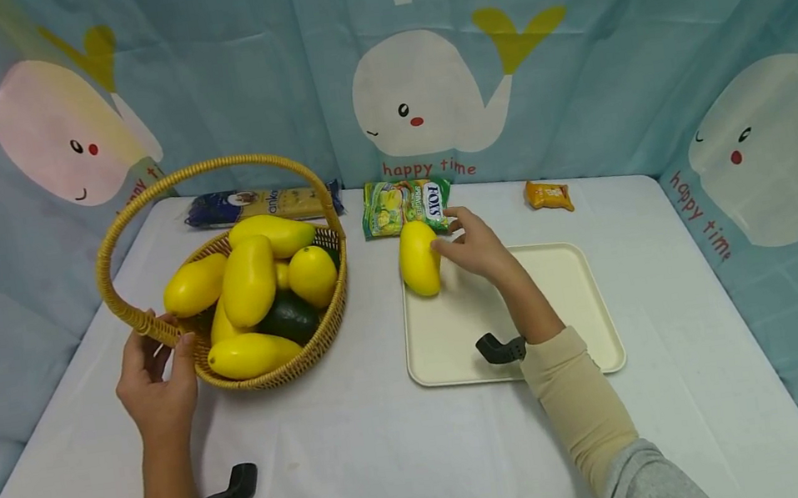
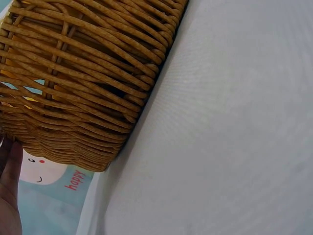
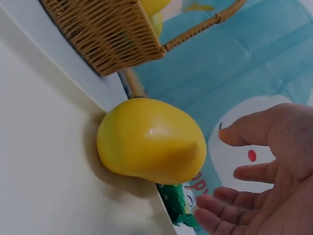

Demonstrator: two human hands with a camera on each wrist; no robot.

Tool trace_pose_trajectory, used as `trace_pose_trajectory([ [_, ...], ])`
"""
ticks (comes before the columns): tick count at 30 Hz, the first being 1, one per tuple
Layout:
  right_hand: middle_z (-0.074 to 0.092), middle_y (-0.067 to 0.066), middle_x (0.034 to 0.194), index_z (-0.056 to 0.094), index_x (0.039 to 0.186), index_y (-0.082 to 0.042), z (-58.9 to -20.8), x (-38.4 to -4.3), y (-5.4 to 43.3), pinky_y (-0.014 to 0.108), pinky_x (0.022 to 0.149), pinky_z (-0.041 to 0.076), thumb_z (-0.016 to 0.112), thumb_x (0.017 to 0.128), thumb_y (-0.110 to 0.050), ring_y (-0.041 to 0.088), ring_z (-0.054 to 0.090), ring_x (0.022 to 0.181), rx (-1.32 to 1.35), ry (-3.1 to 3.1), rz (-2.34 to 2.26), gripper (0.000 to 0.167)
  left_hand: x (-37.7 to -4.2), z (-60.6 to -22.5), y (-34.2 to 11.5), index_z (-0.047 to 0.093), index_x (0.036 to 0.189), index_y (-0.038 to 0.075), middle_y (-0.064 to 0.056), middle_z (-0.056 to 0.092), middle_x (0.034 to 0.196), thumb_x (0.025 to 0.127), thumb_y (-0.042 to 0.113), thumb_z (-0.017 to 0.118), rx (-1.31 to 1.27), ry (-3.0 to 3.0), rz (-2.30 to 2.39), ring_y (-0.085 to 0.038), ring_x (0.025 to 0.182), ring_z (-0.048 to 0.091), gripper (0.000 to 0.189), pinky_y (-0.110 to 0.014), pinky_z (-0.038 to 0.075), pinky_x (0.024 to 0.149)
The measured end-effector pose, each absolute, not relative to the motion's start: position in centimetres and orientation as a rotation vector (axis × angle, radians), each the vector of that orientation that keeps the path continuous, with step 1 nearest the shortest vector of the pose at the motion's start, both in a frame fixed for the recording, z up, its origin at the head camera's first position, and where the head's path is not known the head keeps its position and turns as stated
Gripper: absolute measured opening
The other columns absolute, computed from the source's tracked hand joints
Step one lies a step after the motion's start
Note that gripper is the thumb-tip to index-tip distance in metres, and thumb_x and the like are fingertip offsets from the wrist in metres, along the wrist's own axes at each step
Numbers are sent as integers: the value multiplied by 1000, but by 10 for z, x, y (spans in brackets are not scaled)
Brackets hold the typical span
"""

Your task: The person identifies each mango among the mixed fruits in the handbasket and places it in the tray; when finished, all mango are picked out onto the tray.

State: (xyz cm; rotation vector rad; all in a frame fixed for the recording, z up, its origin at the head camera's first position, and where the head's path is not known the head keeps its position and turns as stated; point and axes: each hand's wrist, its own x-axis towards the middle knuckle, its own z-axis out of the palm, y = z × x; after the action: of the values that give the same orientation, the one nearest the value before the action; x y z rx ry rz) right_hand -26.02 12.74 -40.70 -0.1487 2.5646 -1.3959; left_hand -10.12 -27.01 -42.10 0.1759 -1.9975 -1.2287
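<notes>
A yellow mango [image 1: 419, 259] lies across the back left edge of a cream tray [image 1: 452, 364]. Just to its right is my right hand [image 1: 476, 247]; the right wrist view shows the fingers [image 3: 257, 172] spread and a gap between them and the mango [image 3: 151, 141]. At the left stands a wicker basket [image 1: 327, 338] with a tall handle, holding several yellow mangoes, a lemon [image 1: 313, 276] and a dark green fruit [image 1: 290, 318]. My left hand [image 1: 156, 380] grips its rim by the foot of the handle. Only part of that hand shows beside the weave in the left wrist view.
Behind the mango lies a green Fox's candy bag [image 1: 404, 204]. A blue and yellow packet [image 1: 265, 206] lies behind the basket, and a small orange packet [image 1: 548, 196] at the back right. A whale-print curtain [image 1: 317, 83] hangs around the white table [image 1: 366, 455].
</notes>
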Motion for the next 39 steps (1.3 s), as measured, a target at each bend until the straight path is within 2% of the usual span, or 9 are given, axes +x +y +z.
trace_pose_trajectory([
  [6, 52, 22, 136, 42, 149, -4, -398, -254, 120, 46, 94, 54, 65, 96, -20, 33, 57, 111, -256, 2662, -1459, 60, -101, -422, -271, 55, 141, 7, -20, 63, 126, 91, -9, 66, 163, -2007, -1212, -18, 119, 60, 53, -23, 47, 101],
  [11, 59, 16, 128, 52, 141, -5, -391, -242, 106, 40, 90, 57, 66, 96, -16, 30, 61, 107, -411, 2644, -1528, 48, -101, -423, -271, 55, 141, 6, -21, 63, 125, 91, -11, 66, 152, -2009, -1197, -18, 118, 60, 54, -23, 48, 101],
  [17, 64, 9, 123, 60, 135, -8, -393, -229, 76, 33, 86, 57, 69, 95, -18, 23, 64, 96, -651, 2614, -1477, 42, -101, -423, -271, 56, 140, 6, -21, 63, 125, 91, -11, 66, 149, -2002, -1208, -18, 118, 60, 54, -24, 48, 101],
  [26, 56, 12, 138, 50, 144, -7, -403, -225, 25, 24, 77, 57, 74, 93, -22, 16, 64, 89, -819, 2495, -1468, 59, -102, -425, -272, 55, 141, 8, -17, 63, 127, 91, -8, 67, 186, -2020, -1204, -17, 119, 60, 54, -23, 48, 101],
  [34, 50, 5, 146, 45, 149, -11, -409, -231, 1, 21, 76, 54, 76, 91, -28, 14, 60, 88, -834, 2491, -1383, 68, -103, -427, -273, 55, 140, 7, -17, 64, 126, 90, -10, 67, 183, -2022, -1199, -17, 119, 60, 54, -23, 48, 100],
  [36, 49, 4, 146, 44, 150, -12, -408, -233, -2, 22, 79, 53, 76, 90, -30, 15, 59, 92, -826, 2508, -1330, 70, -103, -427, -273, 55, 140, 7, -16, 64, 126, 91, -10, 67, 187, -2026, -1197, -17, 119, 60, 54, -23, 48, 101],
  [39, 48, 4, 149, 42, 152, -13, -406, -237, -6, 26, 91, 51, 76, 90, -32, 16, 57, 107, -820, 2517, -1256, 74, -103, -426, -273, 55, 140, 7, -16, 64, 126, 91, -10, 67, 188, -2025, -1198, -17, 119, 60, 54, -23, 48, 101],
])
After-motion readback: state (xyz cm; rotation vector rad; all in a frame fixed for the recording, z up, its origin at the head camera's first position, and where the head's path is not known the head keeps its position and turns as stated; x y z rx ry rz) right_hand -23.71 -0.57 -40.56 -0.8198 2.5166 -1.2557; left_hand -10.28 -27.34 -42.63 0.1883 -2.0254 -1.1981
